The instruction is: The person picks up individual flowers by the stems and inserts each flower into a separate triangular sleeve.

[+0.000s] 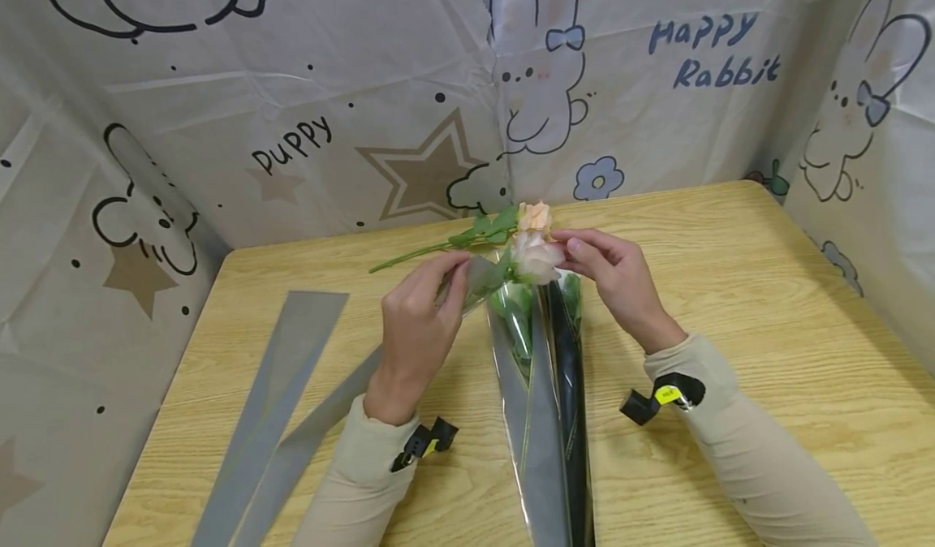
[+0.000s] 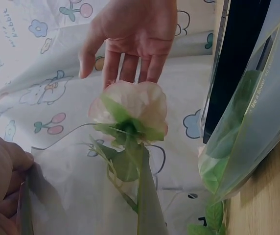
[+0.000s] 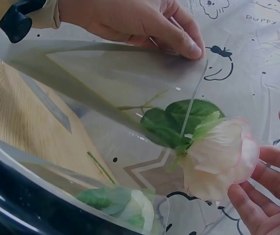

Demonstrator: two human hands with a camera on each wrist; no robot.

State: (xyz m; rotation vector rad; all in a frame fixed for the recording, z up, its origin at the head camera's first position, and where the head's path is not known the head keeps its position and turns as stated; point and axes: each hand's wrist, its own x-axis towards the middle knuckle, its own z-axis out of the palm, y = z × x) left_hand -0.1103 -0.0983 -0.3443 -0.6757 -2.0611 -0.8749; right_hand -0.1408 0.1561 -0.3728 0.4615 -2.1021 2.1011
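My left hand (image 1: 412, 328) pinches the top edge of a grey translucent flower sleeve (image 3: 125, 81) between thumb and fingers. A pale pink artificial flower (image 1: 536, 259) stands out of the sleeve's mouth, its green leaves (image 3: 181, 117) at the rim and its stem showing through the film. Straight and slightly spread, the fingers of my right hand (image 1: 617, 283) touch the petals from the far side; the thumb stands apart from the bloom in the left wrist view. The sleeve's narrow lower part runs back under my left forearm.
Two wrapped stems, one in a grey sleeve (image 1: 509, 385) and one in a black sleeve (image 1: 572, 368), lie mid-table (image 1: 738, 287). Behind the pink flower lies an unwrapped peach rose (image 1: 536, 216). Another flat grey sleeve (image 1: 292, 344) is at left. Printed cloth (image 1: 409, 60) hangs around the table.
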